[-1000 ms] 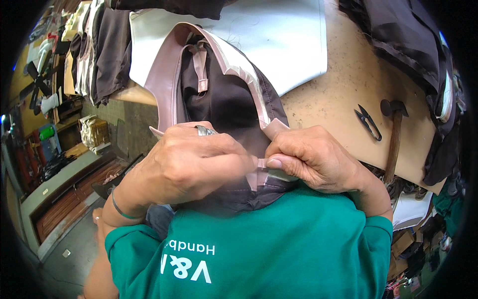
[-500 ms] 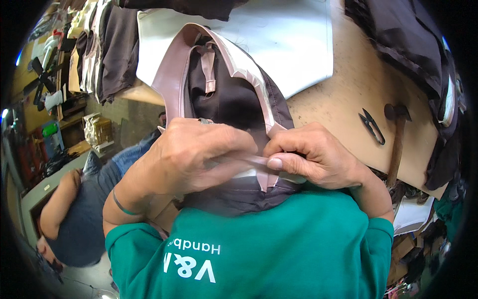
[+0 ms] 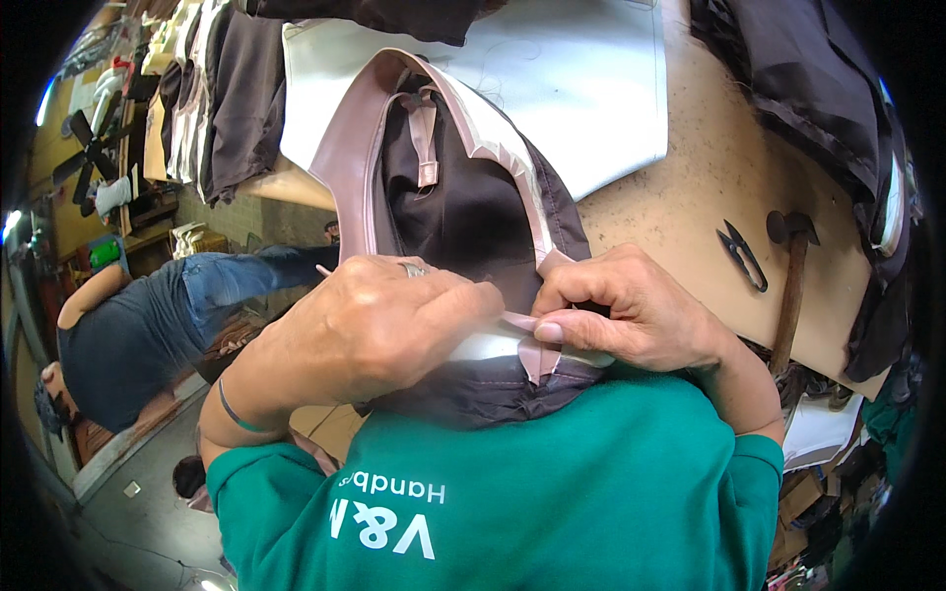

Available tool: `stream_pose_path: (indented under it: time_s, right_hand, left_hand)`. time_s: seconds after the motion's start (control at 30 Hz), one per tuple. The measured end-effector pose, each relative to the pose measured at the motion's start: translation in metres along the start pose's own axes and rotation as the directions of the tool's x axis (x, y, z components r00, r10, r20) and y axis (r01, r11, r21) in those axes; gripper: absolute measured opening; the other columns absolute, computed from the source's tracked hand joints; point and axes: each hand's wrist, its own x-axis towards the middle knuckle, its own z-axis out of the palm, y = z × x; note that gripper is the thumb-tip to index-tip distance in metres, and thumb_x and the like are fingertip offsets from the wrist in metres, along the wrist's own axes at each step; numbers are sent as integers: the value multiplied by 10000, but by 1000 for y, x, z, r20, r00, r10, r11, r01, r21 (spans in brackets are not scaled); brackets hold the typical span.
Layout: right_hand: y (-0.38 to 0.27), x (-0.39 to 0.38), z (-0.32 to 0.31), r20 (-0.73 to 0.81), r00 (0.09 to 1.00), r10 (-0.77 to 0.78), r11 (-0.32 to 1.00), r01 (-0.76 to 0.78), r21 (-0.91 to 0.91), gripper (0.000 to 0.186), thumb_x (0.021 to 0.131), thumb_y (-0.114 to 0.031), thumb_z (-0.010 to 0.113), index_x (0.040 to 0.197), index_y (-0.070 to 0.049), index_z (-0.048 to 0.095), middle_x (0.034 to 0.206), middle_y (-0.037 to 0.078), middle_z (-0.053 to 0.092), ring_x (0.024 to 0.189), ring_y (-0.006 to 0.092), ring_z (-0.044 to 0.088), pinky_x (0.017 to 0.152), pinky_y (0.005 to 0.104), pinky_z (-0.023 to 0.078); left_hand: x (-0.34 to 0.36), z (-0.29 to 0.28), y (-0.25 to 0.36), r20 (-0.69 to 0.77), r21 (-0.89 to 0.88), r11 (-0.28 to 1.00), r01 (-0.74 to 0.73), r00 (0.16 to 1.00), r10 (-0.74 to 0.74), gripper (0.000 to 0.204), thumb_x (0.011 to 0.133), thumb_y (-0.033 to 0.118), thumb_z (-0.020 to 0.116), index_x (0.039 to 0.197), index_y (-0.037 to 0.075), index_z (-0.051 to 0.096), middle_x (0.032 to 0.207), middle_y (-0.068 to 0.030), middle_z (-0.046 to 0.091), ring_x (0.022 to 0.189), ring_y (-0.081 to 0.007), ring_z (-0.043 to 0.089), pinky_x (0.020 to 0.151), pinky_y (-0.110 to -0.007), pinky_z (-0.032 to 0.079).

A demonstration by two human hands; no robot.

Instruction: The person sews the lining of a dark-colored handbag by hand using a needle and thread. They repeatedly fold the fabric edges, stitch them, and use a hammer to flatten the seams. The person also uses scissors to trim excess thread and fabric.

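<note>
A half-made handbag [image 3: 448, 197] lies against my body, its dark lining showing inside a pink leather rim. My left hand [image 3: 399, 320] is closed at the near side of the rim, its fingertips partly hidden, pinching the pink leather edge. With thumb and forefinger, my right hand [image 3: 621, 310] pinches the same edge just beside it. Below the fingers hangs a notched pink leather flap [image 3: 538, 361] over pale backing. A small pink strap tab [image 3: 424, 148] dangles inside the opening.
Thread snips [image 3: 742, 256] and a hammer [image 3: 791, 286] lie on the tan worktable [image 3: 680, 212] to the right. White panels [image 3: 581, 108] spread behind the bag. Dark cloth pieces [image 3: 808, 89] hang at far right, more at left. Another person [image 3: 148, 325] is at the left.
My left hand has drawn slightly down and in along the pink edge, while my right hand keeps its pinch. The person at left has shifted upward in view.
</note>
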Motion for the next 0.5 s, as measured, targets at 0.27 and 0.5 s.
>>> stream_pose_path:
  time_s: [0.27, 0.5]
  right_hand:
    - [3, 0, -4, 50, 995, 81, 996, -83, 42, 197, 847, -189, 573, 793, -3, 607, 651, 47, 558, 565, 126, 517, 521, 259, 392]
    - [1, 1, -6, 64, 993, 97, 993, -102, 67, 187, 846, -182, 571, 806, -3, 608, 655, 51, 575, 586, 124, 531, 544, 252, 407]
  left_hand:
    - [4, -6, -4, 114, -127, 983, 133, 986, -119, 104, 713, 19, 636, 804, 41, 590, 609, -87, 589, 525, -239, 603, 476, -299, 474]
    - [4, -7, 1, 112, 24, 997, 79, 990, -81, 122, 723, 2, 612, 833, 34, 569, 625, -90, 593, 533, -247, 604, 465, -308, 466]
